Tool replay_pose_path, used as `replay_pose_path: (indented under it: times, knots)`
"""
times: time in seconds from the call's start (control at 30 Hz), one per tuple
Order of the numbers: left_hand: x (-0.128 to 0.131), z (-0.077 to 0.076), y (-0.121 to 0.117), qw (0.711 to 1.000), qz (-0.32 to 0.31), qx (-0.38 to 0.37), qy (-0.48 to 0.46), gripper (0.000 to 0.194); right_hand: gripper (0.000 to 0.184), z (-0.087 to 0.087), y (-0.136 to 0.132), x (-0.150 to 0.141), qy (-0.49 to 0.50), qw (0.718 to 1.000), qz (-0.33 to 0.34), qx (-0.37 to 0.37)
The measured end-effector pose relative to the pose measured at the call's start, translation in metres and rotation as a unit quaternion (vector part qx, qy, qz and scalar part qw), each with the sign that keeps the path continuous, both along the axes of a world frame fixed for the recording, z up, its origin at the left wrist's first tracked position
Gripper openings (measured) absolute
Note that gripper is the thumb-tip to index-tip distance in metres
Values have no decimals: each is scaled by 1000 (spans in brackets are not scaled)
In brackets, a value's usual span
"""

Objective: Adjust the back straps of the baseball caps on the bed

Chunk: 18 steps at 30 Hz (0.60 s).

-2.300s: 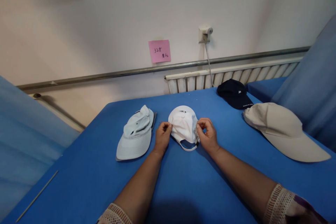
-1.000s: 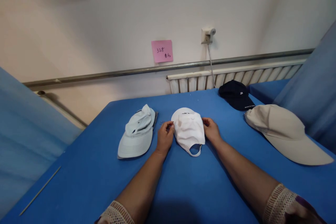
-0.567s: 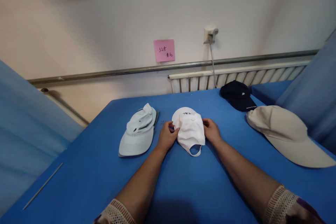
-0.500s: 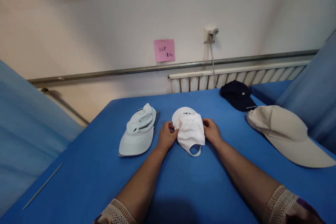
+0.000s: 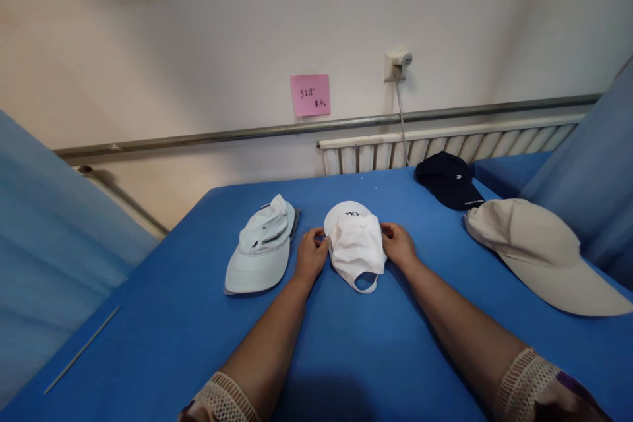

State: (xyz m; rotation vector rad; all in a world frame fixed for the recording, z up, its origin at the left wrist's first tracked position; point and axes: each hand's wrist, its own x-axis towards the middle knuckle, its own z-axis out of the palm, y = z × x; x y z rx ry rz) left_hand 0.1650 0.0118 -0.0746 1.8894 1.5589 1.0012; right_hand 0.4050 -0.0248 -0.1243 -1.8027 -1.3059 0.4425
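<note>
A white baseball cap lies on the blue-covered table, its brim with dark lettering pointing away from me and its back strap opening towards me. At its left edge, my left hand has its fingers curled and its thumb against the cap's side. My right hand is closed at the right edge, and its fingertips are partly hidden by the fabric. To the left of my left hand sits a pale blue-grey cap with its brim towards me.
A navy cap and a large beige cap lie on the right. A thin stick rests at the front left. Behind the table are a metal rail, a radiator and a plugged-in cord. Blue curtains hang at both sides.
My left hand has shifted slightly left, and its thumb overlaps the white cap less. The near part of the cap has moved a little left. My right hand has hardly moved.
</note>
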Motion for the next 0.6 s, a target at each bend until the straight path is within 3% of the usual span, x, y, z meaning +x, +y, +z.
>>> replay_pose_path:
  times: [0.37, 0.6]
  knots:
    - [-1, -5, 3, 998, 3, -20, -62, 27, 15, 20, 3, -4, -91, 995, -8, -31]
    - [-6, -7, 7, 992, 16, -16, -125, 28, 9, 33, -26, -1, -139, 988, -69, -4]
